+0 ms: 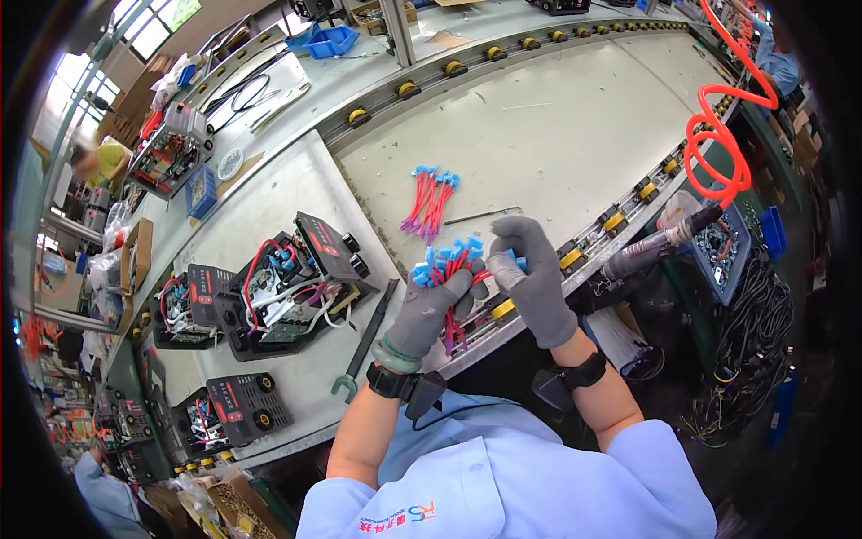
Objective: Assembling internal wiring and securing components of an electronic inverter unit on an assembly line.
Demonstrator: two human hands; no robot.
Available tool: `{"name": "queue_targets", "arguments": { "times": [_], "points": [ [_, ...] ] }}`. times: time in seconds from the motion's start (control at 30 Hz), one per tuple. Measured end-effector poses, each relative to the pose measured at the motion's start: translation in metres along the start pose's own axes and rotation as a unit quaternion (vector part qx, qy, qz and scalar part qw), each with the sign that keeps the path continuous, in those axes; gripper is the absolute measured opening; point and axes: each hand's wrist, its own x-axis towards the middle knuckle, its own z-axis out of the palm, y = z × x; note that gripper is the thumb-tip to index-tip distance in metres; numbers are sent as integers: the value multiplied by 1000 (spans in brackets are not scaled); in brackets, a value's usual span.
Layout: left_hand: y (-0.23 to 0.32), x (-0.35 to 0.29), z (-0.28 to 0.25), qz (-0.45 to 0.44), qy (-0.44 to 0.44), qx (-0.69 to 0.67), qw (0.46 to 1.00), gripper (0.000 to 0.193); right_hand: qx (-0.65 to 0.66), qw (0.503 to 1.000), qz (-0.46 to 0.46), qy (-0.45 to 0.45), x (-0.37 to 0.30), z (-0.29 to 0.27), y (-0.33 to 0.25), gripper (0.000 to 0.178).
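Both my hands wear grey gloves and come together above the near rail of the conveyor. My left hand [422, 319] is closed round a bundle of short red wires [453, 260], their blue connectors fanned out at the top and purple ends hanging below. Close beside it, my right hand [539, 286] is curled with thumb and finger pinching a blue-ended wire [514, 259]. A second bunch of red wires [431, 199] with blue and purple ends lies on the pale surface beyond. Near that bunch rests a thin dark rod [482, 216].
Left stand open machine units [292, 278] with exposed wiring, beside a long wrench [364, 346]. A coiled orange air hose [718, 148] hangs at right with a power screwdriver [660, 241]. Blue bins [332, 41] sit at the back. Other people [781, 67] are farther off.
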Motion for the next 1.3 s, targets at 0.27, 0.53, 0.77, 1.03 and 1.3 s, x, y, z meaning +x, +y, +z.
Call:
{"name": "queue_targets", "arguments": {
  "times": [0.27,0.53,0.77,1.03,1.3],
  "points": [
    [1,0,0,12,-15,31,999,24,-178,971,-70,-143,18,-1,-16,26],
    [3,1,-3,10,17,7,1000,28,-124,987,23,-98,9,-8,0,22],
    [0,-2,0,-6,-21,36,999,20,-218,953,-26,-207,25,-5,-26,38],
    [-5,-2,-2,3,3,64,998,21,-223,964,47,-136,18,-1,-19,29],
    [2,-5,1,-17,22,42,999,20,-234,959,-150,-62,8,0,3,27]
  ]
}}
